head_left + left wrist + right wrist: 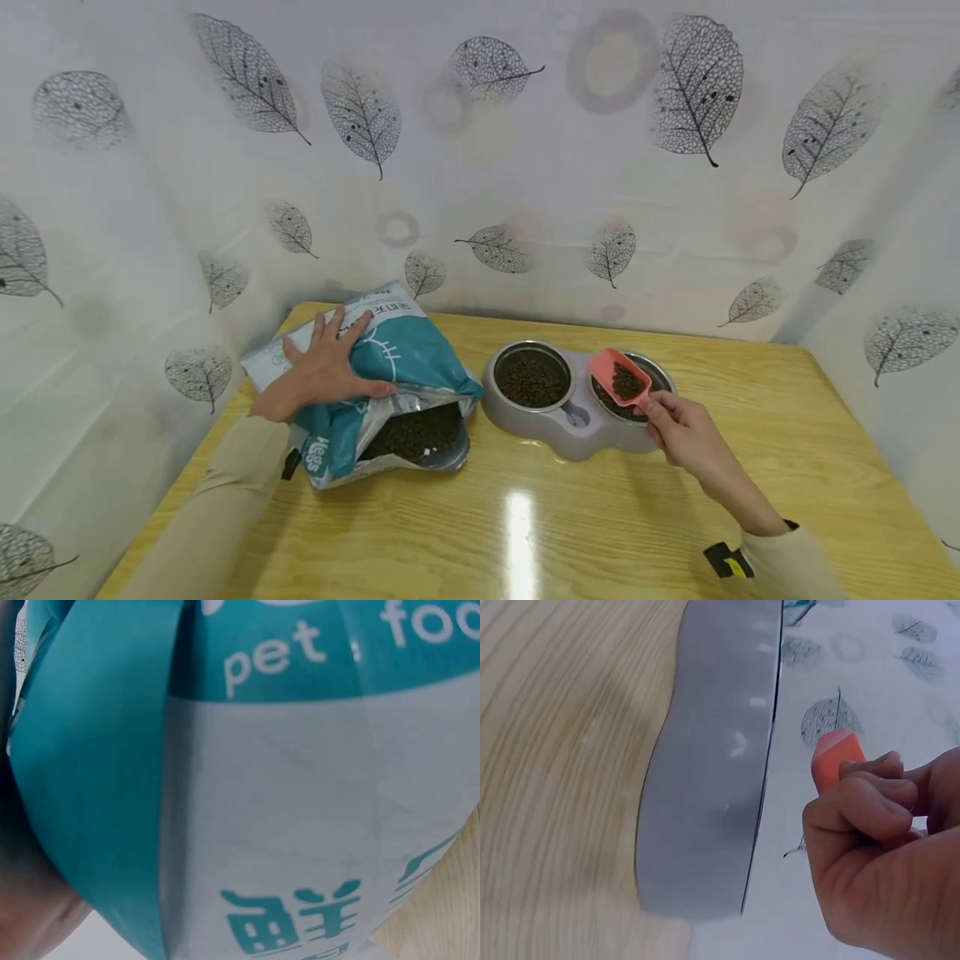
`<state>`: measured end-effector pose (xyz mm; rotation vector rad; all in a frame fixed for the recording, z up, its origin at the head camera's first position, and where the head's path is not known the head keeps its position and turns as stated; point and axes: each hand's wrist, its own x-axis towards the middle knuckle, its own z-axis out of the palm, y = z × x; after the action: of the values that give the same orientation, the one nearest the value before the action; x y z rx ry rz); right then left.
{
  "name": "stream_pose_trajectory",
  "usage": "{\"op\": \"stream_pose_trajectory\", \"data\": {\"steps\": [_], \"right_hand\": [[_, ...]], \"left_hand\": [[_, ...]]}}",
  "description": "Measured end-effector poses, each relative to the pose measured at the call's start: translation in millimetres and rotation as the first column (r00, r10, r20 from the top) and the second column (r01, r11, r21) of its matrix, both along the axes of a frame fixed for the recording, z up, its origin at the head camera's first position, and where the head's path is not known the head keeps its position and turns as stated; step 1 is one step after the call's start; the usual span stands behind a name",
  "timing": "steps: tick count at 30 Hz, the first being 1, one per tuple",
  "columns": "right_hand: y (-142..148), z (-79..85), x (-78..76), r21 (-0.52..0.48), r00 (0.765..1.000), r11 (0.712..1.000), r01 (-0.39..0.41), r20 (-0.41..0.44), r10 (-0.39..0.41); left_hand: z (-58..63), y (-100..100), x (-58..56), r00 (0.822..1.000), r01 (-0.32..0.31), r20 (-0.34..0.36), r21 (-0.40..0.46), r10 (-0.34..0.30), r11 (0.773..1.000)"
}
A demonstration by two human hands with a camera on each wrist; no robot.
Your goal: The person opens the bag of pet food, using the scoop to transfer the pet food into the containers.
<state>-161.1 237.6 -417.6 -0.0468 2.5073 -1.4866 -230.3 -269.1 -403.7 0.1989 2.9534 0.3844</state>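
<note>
My right hand grips the handle of a small pink scoop with brown kibble in it. The scoop is over the right bowl of a grey double pet feeder; kibble shows in that bowl too. In the right wrist view, curled fingers hold the scoop, whose pink end shows past them. My left hand lies with fingers spread on a teal and white pet food bag. The bag lies on its side, its mouth open towards the front right, with kibble inside.
The left bowl of the feeder holds kibble as well. Everything stands on a wooden table. Behind and at both sides hangs a pale curtain with a leaf print, close to the table's back edge.
</note>
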Motion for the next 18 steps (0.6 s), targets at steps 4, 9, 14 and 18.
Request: {"op": "stream_pose_trajectory", "data": {"steps": [4,9,14,18], "right_hand": [[12.9,-5.0,1.3,0.137,0.997,0.99,0.045,-0.064,-0.036],[23.9,-9.4,1.6,0.274,0.992,0.958,0.083,-0.111,-0.054],[30.6,-12.2,-3.8,0.421,0.974,0.9,0.114,-0.225,-0.018],[32.5,-15.8,-7.5,0.481,0.955,0.866,0.136,-0.295,0.014]], "left_hand": [[-0.6,-0.6,-0.5,1.0,0.003,0.0,0.002,-0.003,1.0],[-0.4,-0.3,-0.3,1.0,0.004,-0.001,0.006,-0.004,1.0],[0.6,-0.1,0.0,1.0,0.003,-0.006,0.003,-0.003,1.0],[0.6,-0.1,0.0,1.0,0.002,-0.003,0.008,-0.002,1.0]]}}
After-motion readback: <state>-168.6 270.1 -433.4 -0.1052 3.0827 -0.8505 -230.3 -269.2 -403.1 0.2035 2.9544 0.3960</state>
